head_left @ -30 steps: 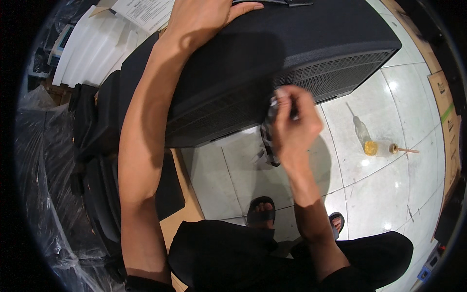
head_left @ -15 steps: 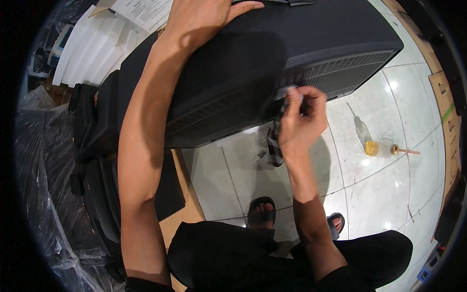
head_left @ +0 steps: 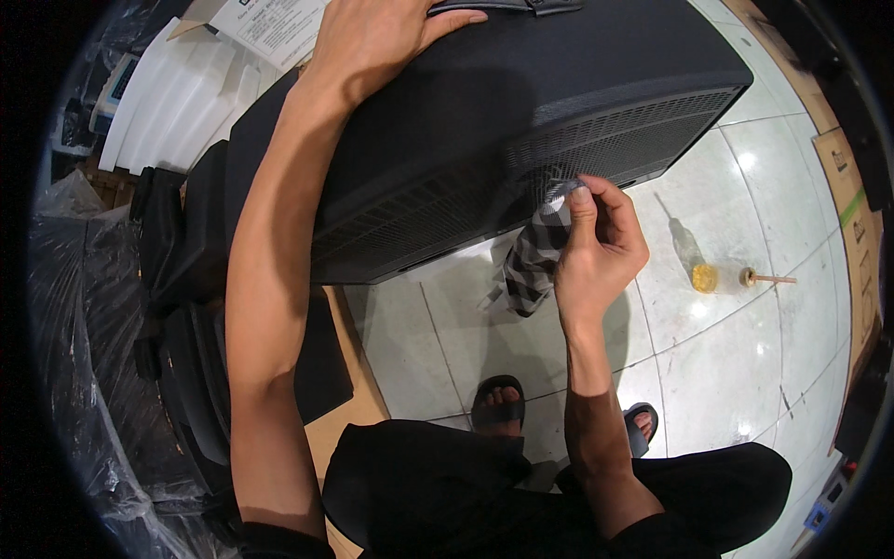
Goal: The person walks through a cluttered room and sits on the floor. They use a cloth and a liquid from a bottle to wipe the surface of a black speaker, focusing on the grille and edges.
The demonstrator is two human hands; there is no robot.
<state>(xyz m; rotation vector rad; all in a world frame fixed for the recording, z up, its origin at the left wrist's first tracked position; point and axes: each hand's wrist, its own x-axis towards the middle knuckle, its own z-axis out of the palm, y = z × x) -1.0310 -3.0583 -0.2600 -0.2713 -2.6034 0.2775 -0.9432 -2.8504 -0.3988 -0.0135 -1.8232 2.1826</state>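
Note:
A large black speaker cabinet [head_left: 615, 56] with a perforated front grille [head_left: 643, 126] fills the upper middle. My left hand [head_left: 382, 42] rests against its top beside a black strap handle [head_left: 556, 6]. The left thumb is stretched out along the handle; the other fingers are cut off by the upper edge. In front of the grille, my right hand [head_left: 602, 247] is closed in a pinch. Between thumb and forefinger it holds the upper end of a black-and-white checkered cloth [head_left: 538, 256], which hangs down to the left of the hand. Part of the cloth is hidden behind the fingers.
A clear bottle [head_left: 705, 279] with yellow contents and a brown stick lies on the white tiled floor [head_left: 708, 373]. White foam pieces [head_left: 182, 93], black padded items [head_left: 191, 382] and plastic sheeting [head_left: 93, 354] crowd the left. Cardboard [head_left: 829, 158] lines the right side.
My right hand has moved slightly right and down, away from the grille. More of the checkered cloth now shows beside it. My left hand stays on the cabinet.

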